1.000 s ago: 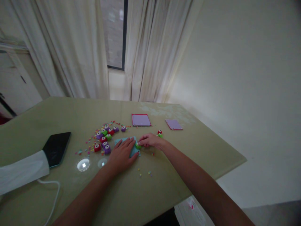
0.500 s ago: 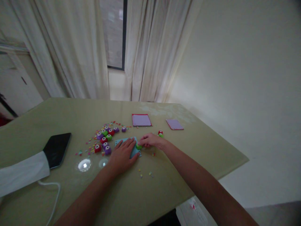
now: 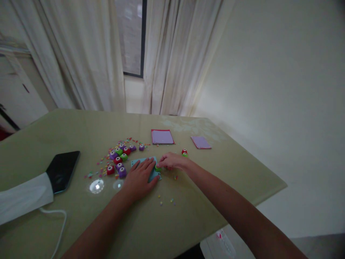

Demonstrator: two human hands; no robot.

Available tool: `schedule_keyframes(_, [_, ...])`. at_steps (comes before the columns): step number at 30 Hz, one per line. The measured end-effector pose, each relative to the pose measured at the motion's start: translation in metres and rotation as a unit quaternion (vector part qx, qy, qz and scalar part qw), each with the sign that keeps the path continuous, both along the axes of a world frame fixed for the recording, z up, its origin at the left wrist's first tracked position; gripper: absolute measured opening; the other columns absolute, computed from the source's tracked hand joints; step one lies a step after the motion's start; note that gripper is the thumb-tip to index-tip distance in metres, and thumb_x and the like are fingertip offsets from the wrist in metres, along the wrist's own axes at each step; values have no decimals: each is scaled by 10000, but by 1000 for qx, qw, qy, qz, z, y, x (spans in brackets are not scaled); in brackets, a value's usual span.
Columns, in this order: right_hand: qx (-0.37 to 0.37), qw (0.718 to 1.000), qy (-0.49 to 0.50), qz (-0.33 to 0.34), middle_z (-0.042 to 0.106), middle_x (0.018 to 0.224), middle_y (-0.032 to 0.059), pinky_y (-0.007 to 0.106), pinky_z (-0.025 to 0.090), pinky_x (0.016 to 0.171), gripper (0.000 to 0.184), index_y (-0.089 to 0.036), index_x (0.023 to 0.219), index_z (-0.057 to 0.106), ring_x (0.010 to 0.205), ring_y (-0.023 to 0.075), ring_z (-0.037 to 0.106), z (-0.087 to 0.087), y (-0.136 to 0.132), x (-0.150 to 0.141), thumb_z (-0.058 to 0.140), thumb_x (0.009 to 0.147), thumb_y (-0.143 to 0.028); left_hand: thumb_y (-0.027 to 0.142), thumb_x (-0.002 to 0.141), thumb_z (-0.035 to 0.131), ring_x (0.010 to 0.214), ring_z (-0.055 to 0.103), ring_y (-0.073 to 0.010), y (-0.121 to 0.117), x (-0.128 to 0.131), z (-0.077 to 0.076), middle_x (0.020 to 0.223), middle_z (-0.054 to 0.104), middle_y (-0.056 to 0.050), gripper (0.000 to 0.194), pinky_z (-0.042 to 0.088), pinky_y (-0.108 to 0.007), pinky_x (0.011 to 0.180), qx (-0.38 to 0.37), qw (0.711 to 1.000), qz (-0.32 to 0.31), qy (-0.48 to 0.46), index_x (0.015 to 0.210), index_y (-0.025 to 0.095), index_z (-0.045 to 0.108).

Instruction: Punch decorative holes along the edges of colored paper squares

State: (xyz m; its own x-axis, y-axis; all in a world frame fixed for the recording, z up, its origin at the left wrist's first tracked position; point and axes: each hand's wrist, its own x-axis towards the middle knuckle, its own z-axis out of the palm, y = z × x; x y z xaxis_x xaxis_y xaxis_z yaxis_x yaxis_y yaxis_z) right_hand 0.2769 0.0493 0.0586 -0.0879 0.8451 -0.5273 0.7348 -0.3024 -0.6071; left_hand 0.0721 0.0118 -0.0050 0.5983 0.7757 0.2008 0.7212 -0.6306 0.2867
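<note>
A light blue board (image 3: 154, 174) with small holes along its edge lies on the table, partly covered by my left hand (image 3: 140, 177). That hand is flat on it with the fingers stretched out. My right hand (image 3: 170, 160) has its fingers closed on a green eyeball piece (image 3: 157, 168) at the board's right side. Whether the piece touches the board I cannot tell. Left of the board is a cluster of red, green and purple eyeball pieces (image 3: 118, 160) among tiny coloured bits. Beyond my right wrist sit a red eyeball piece (image 3: 184, 151) and a partly hidden green one (image 3: 184, 155).
Farther back lie a lilac square with a red border (image 3: 162, 137) and a smaller lilac square (image 3: 201, 142). At the left are a black phone (image 3: 63, 169), a white cloth-like sheet (image 3: 27, 196) and a white cable (image 3: 64, 226). Small bits (image 3: 171, 200) lie near the front.
The camera view has shifted slightly. My left hand stays on the board, and my right hand still grips the green piece at nearly the same spot.
</note>
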Motion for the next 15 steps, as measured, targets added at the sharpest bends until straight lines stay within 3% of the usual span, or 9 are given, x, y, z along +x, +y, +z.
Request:
schedule_keyframes(7, [-20, 997, -58, 47, 521, 553, -71, 207, 401, 504, 197, -183, 775, 644, 493, 105, 504, -2, 11, -4, 762, 899, -280, 466, 1024, 548, 1551, 455, -308, 1, 0, -4, 1664, 501, -105, 600, 296, -574, 1301, 2, 1000, 2, -11, 1557, 190, 552])
schedule_keyframes(15, [-40, 993, -96, 57, 511, 542, -72, 209, 423, 503, 280, -194, 849, 644, 482, 115, 508, -4, 14, -3, 792, 895, -428, 496, 1026, 522, 1556, 448, -308, 1, 1, -3, 1674, 483, -108, 623, 289, -560, 1302, 0, 1000, 6, 2, 1573, 199, 541])
